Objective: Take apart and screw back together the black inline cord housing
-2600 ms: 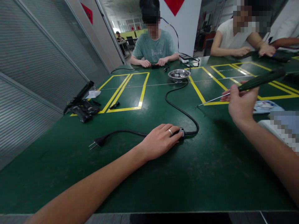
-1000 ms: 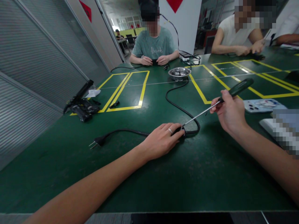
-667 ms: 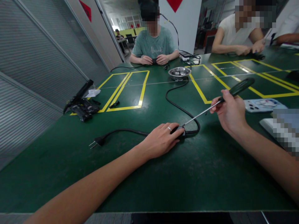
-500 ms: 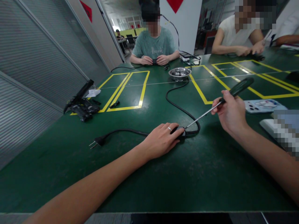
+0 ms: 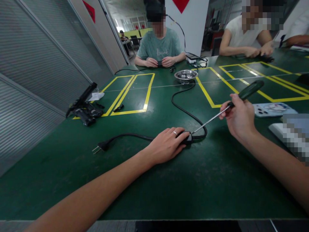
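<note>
My left hand (image 5: 166, 145) lies over a small black box (image 5: 189, 138) on a power cord and grips it against the table, partly hiding it. Closed around the lower handle of a screwdriver (image 5: 251, 90) is my right hand (image 5: 238, 114). The screwdriver's thin metal shaft slants down to the left, and its tip is at the box's top right edge; whether it touches cannot be told. Left of my hand the black cord (image 5: 131, 135) ends in a two-pin plug (image 5: 104, 146). From the box's right side it curves back towards a metal bowl (image 5: 185, 76).
A phone (image 5: 275, 109) and a white object (image 5: 287, 138) lie by my right forearm. Black parts (image 5: 85, 112) and a white paper (image 5: 96, 96) are at the left. Two people sit across the green table (image 5: 154, 190), their hands on black items. Yellow tape marks rectangles.
My right hand and the screwdriver have shifted very slightly to the right. The screwdriver tip has moved a little right at the box's edge. My left hand stays in place.
</note>
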Demonstrator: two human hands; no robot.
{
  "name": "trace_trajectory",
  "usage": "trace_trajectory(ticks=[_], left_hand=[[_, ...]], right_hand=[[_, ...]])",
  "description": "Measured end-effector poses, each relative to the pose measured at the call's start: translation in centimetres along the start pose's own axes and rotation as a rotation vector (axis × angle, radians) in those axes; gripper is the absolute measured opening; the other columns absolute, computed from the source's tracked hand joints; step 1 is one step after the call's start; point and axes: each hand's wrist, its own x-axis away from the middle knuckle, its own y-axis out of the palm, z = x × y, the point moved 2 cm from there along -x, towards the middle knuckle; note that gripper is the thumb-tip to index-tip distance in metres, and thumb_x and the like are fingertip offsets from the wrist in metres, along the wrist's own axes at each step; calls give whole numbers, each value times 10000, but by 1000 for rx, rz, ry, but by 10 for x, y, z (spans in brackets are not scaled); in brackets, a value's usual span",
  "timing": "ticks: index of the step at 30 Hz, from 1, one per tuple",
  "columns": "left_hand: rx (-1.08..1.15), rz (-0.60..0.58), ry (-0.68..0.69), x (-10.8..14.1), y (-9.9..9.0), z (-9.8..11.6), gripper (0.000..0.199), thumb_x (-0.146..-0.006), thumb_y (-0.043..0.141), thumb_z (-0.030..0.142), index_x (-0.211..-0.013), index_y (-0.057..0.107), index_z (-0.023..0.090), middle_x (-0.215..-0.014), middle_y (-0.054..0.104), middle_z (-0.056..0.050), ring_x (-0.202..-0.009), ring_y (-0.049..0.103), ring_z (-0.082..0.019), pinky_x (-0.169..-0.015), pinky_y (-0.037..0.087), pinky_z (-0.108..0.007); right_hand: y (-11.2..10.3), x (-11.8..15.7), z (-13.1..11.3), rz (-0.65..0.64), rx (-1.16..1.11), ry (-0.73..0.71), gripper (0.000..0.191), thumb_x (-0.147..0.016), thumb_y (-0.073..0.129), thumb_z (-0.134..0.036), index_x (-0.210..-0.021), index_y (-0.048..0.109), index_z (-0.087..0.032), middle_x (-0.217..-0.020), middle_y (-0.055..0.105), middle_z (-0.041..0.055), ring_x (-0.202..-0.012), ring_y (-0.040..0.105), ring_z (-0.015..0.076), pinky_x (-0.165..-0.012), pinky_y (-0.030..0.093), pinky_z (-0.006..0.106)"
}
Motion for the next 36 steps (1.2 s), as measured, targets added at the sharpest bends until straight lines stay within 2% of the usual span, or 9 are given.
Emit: trace_trajectory(ticks=[8, 11, 15, 17, 21, 25, 29, 31, 36], left_hand=[[18, -12, -10, 0, 1, -1, 367, -968, 453, 300, -1310, 422, 169, -1317, 489, -130, -1099, 542, -238, -934, 473, -413], [25, -10, -9, 1, 1, -1, 369, -968, 455, 300, -1313, 417, 175, -1315, 491, -129, -1100, 541, -240, -929, 475, -418], [30, -9, -2, 1, 0, -1, 371, -969, 453, 303, -1313, 413, 170, -1312, 492, -128, -1089, 544, -238, -924, 479, -414], [28, -13, -3, 0, -1, -1, 371, -971, 448, 305, -1313, 412, 166, -1312, 490, -126, -1088, 543, -237, -924, 479, -410], [22, -20, -4, 0, -1, -1, 372, -972, 443, 306, -1315, 412, 165, -1312, 490, -123, -1093, 539, -239, -930, 476, -408], [16, -28, -6, 0, -1, -1, 384, -975, 436, 317, -1327, 408, 165, -1316, 486, -128, -1096, 538, -240, -931, 474, -408], [16, -30, -10, 1, -1, -1, 394, -973, 442, 310, -1342, 403, 177, -1323, 483, -126, -1103, 538, -238, -936, 471, -408], [19, -28, -10, 1, -1, -1, 394, -973, 442, 306, -1344, 403, 180, -1323, 484, -125, -1105, 538, -237, -935, 472, -406], [21, -25, -4, 1, -1, -1, 388, -972, 443, 302, -1338, 407, 181, -1319, 490, -127, -1112, 538, -242, -934, 475, -408]], right_hand=[[2, 2, 1, -35, -6, -24, 155, -859, 588, -386, -839, 517, -250, -570, 591, -32, -391, 486, 124, -376, 417, 263], [5, 4, -3, -38, 55, -98, 173, -842, 620, -403, -849, 541, -249, -608, 616, -28, -395, 495, 118, -374, 427, 265], [6, 5, -6, 24, 102, -182, 215, -796, 676, -398, -729, 549, -239, -645, 609, -19, -431, 502, 110, -370, 410, 261], [6, 4, -6, 33, 49, -153, 236, -792, 671, -401, -711, 535, -226, -648, 601, -16, -465, 514, 112, -401, 418, 260], [6, 3, -6, -29, -123, -114, 213, -855, 505, -401, -904, 570, -204, -691, 647, 18, -581, 586, 144, -555, 476, 299], [4, 3, -5, -78, -143, -133, 225, -842, 458, -317, -964, 609, -203, -764, 680, 39, -667, 620, 162, -645, 490, 333], [4, 3, -6, 12, -110, -187, 42, -796, 614, -264, -786, 624, -224, -675, 609, -2, -642, 595, 150, -576, 473, 299], [6, 4, -8, 20, -84, -212, 116, -786, 654, -265, -696, 589, -233, -634, 575, -16, -595, 566, 140, -533, 456, 288], [9, 7, -10, -15, -139, -164, 138, -829, 587, -343, -761, 558, -226, -624, 603, -8, -530, 551, 145, -508, 440, 294]])
